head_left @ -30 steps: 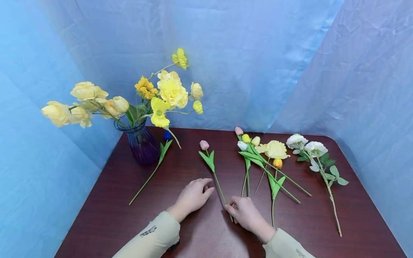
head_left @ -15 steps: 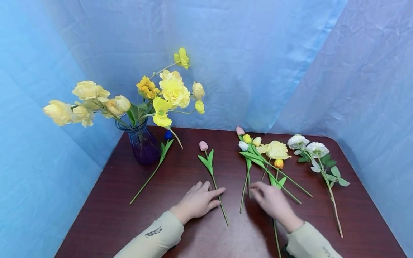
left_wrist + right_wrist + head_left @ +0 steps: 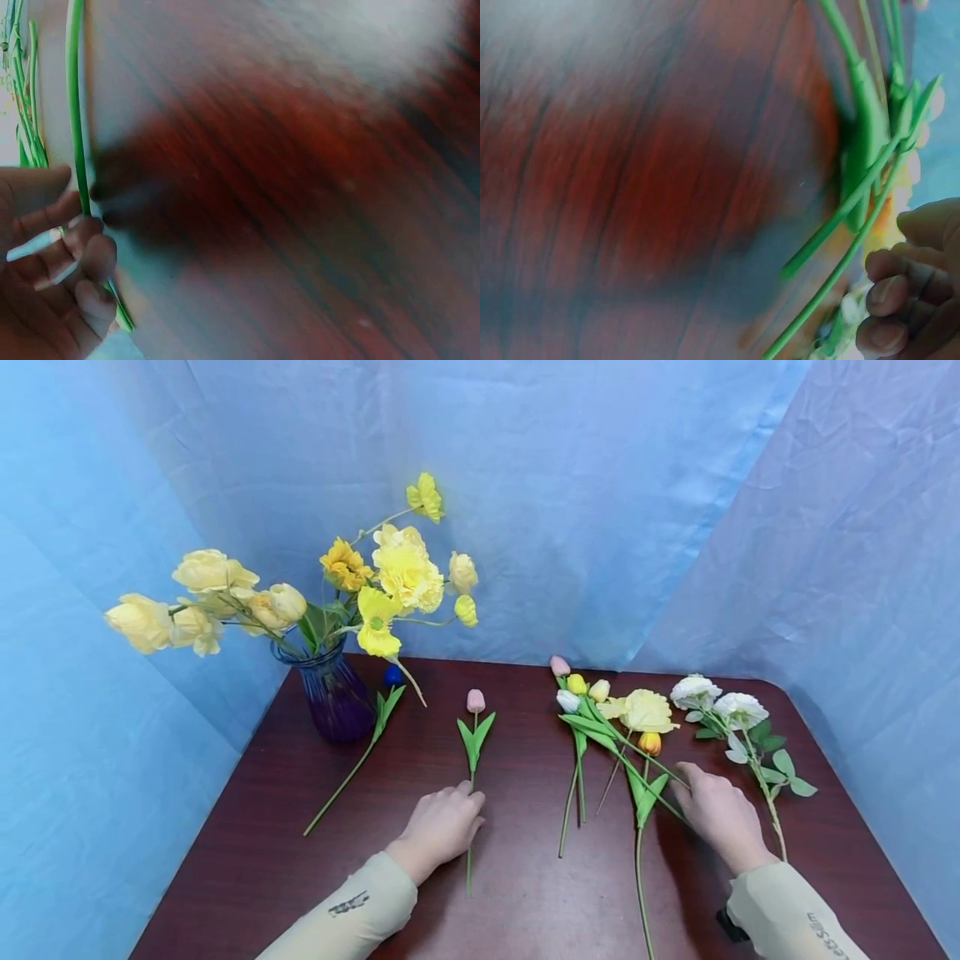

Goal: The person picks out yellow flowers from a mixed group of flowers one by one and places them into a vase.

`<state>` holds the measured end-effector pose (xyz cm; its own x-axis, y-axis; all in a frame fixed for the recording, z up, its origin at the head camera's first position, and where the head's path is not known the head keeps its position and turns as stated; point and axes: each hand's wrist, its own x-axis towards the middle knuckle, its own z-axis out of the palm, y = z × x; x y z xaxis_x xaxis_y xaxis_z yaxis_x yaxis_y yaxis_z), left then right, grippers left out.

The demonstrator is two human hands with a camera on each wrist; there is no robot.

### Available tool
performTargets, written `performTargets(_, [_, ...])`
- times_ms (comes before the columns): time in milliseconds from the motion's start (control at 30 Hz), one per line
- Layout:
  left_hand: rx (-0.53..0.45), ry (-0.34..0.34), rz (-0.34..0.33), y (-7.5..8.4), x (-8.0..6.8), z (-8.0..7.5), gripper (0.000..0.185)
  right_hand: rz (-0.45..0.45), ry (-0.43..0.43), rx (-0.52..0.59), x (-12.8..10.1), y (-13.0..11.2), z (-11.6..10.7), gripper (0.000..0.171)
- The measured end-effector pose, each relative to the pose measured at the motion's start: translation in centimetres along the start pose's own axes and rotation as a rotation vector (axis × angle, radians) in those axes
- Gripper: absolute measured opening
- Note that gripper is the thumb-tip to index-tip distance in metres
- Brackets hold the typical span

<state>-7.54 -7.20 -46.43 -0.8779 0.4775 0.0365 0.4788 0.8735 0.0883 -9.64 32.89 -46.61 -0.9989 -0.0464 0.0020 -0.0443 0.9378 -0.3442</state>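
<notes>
My left hand [image 3: 438, 828] grips the stem of a pink tulip [image 3: 476, 701], its bloom pointing away and its two leaves just beyond the fingers. The left wrist view shows the green stem [image 3: 76, 105] running down to the curled fingers [image 3: 97, 259]. At the right, my right hand [image 3: 718, 810] is over the lower ends of two crossed tulip stems [image 3: 660, 793]. Its fingers [image 3: 889, 294] are loosely bent, beside the stems [image 3: 821, 296] in the right wrist view, with nothing between them. An orange tulip [image 3: 649, 743] lies close to its left.
Yellow flowers [image 3: 408, 568] fill a blue-purple glass vase [image 3: 333, 702] at the back left. A blue tulip [image 3: 393, 675] lies in front of it. Several tulips and a pale yellow flower [image 3: 647, 711] lie right of the middle, with a white flower branch [image 3: 741, 711] at the far right.
The right hand has let go of the pink tulip's stem and moved right to the crossed stems. The left hand has taken hold of that tulip, which now lies straighter and further left.
</notes>
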Motion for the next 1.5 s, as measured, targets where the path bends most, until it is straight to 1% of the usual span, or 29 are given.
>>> performTargets(67, [-0.006, 0.000, -0.061, -0.2, -0.1, -0.1, 0.013, 0.024, -0.036, -0.025, 0.2, 0.4, 0.1, 0.035])
performTargets(133, [-0.024, -0.015, -0.130, -0.3, -0.2, -0.3, 0.013, 0.043, -0.061, -0.048, 0.3, 0.8, 0.4, 0.033])
performTargets(233, [-0.074, -0.051, -0.241, -0.6, -0.3, -0.7, 0.024, 0.061, -0.083, -0.072, 0.4, 1.2, 0.8, 0.022])
performTargets(300, [-0.111, -0.076, -0.304, -0.8, -0.3, -1.0, 0.029, 0.059, -0.075, -0.070, 0.3, 1.4, 1.0, 0.013])
performTargets(367, [-0.148, -0.076, -0.353, -1.2, -0.3, -1.1, 0.029, 0.053, -0.062, -0.061, 0.2, 1.4, 1.1, 0.008])
performTargets(467, [-0.206, -0.062, -0.405, -1.9, -0.5, -1.3, 0.021, 0.036, -0.031, -0.042, 0.1, 1.3, 1.1, 0.007])
performTargets(600, [-0.270, -0.039, -0.441, -2.9, -0.8, -1.6, 0.009, 0.017, 0.011, -0.029, -0.1, 1.2, 1.0, 0.008])
performTargets(733, [-0.306, -0.029, -0.472, -3.9, -1.0, -2.1, 0.014, -0.007, 0.064, -0.006, -0.4, 1.1, 0.9, 0.010])
performTargets(833, [-0.311, -0.011, -0.495, -4.9, -1.1, -2.6, 0.018, -0.014, 0.100, 0.022, -0.6, 1.2, 0.6, 0.013])
performTargets(900, [-0.304, 0.014, -0.501, -5.8, -1.2, -2.9, 0.019, -0.008, 0.127, 0.044, -0.8, 1.4, 0.3, 0.014])
performTargets(1000, [-0.289, 0.083, -0.503, -7.2, -1.5, -3.2, 0.013, 0.008, 0.193, 0.062, -1.3, 2.0, -0.1, 0.016])
performTargets(1067, [-0.290, 0.117, -0.521, -8.2, -1.8, -3.4, 0.009, 0.044, 0.222, 0.072, -1.7, 2.7, -0.4, 0.018])
performTargets(1100, [-0.292, 0.121, -0.534, -8.7, -2.0, -3.6, 0.009, 0.067, 0.232, 0.072, -1.9, 3.1, -0.5, 0.019])
performTargets(1167, [-0.301, 0.103, -0.574, -9.7, -2.3, -3.7, 0.010, 0.130, 0.221, 0.074, -2.2, 3.9, -0.7, 0.022])
performTargets(1300, [-0.296, 0.059, -0.624, -11.1, -3.0, -3.8, 0.014, 0.256, 0.150, 0.075, -2.6, 5.5, -1.2, 0.026])
performTargets(1400, [-0.277, 0.065, -0.634, -11.8, -3.4, -3.6, 0.014, 0.321, 0.077, 0.084, -2.8, 6.4, -1.5, 0.029])
performTargets(1500, [-0.270, 0.063, -0.640, -12.2, -3.6, -3.4, 0.013, 0.355, -0.007, 0.109, -3.0, 7.0, -1.5, 0.035])
